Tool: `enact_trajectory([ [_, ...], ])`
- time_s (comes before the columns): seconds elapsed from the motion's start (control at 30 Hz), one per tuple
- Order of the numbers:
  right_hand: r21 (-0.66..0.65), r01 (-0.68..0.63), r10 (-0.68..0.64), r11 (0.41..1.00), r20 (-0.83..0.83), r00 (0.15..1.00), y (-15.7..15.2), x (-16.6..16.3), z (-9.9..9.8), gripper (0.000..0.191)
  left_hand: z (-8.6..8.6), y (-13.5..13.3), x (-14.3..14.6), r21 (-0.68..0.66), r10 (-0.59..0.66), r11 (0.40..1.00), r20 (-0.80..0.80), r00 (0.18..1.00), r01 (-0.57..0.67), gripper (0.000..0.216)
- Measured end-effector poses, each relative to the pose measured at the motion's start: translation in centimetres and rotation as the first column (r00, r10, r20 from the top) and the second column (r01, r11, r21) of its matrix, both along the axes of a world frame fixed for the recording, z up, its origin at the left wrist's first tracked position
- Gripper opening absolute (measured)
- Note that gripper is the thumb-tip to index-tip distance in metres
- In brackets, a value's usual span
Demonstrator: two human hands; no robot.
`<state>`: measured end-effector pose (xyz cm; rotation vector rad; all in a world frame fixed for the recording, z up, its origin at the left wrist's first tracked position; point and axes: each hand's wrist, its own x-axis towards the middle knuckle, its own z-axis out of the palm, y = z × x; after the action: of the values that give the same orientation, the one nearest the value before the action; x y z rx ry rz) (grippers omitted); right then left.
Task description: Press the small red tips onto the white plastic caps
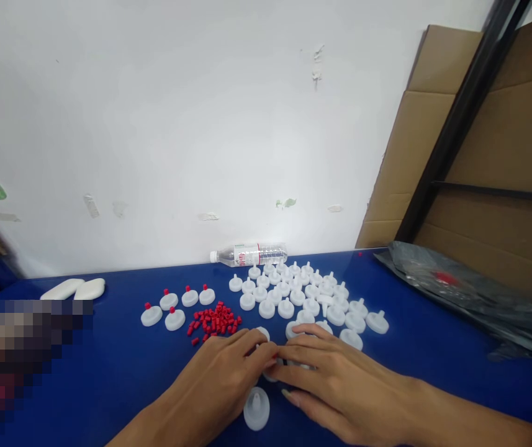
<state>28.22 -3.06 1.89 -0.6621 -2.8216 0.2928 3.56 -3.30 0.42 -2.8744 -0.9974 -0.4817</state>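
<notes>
Over the front of the table, my left hand (228, 372) is closed in a pinch, a bit of a small red cap (274, 356) showing at its fingertips. My right hand (326, 372) meets it there, its fingertips bent against a white nozzle lid (272, 374) mostly hidden beneath the fingers. More white lids show partly behind both hands. Nearest to me, a loose white nozzle lid (256, 408) sits just below the fingers. Beyond my left hand lies a pile of small red caps (218, 320).
Many white nozzle lids (285, 308) stand behind my right hand. Several red-tipped lids (175, 320) are at left. A clear bottle (272, 252) lies against the wall. Grey plastic bags (470, 298) cover the right side of the blue table (121, 366); white oval objects (89, 289) lie far left.
</notes>
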Motion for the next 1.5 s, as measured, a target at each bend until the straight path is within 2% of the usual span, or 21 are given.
enact_trajectory([
  [0.6, 0.016, -0.008, 0.008, 1.0, -0.033, 0.999, -0.1, 0.0, 0.3, 0.039, -0.6, 0.1, -0.3, 0.067, 0.013, 0.998, -0.002, 1.0, -0.012, 0.028],
  [0.9, -0.006, -0.004, 0.004, 1.0, -0.029, 1.0, 0.0, 0.0, 0.3, 0.044, -0.4, 0.0, -0.3, 0.071, 0.007, 0.997, 0.002, 1.0, -0.007, 0.026],
  [1.23, 0.006, 0.005, -0.005, 1.0, -0.014, 1.0, 0.1, 0.1, 0.1, 0.038, 0.6, -0.1, 0.4, 0.271, -0.021, 0.963, 0.136, 0.99, -0.017, 0.02],
  [1.5, -0.009, 0.0, 0.0, 1.0, -0.026, 1.0, 0.1, 0.1, 0.0, 0.041, 0.7, -0.3, 0.3, 0.286, -0.043, 0.958, 0.151, 0.988, -0.002, 0.02],
])
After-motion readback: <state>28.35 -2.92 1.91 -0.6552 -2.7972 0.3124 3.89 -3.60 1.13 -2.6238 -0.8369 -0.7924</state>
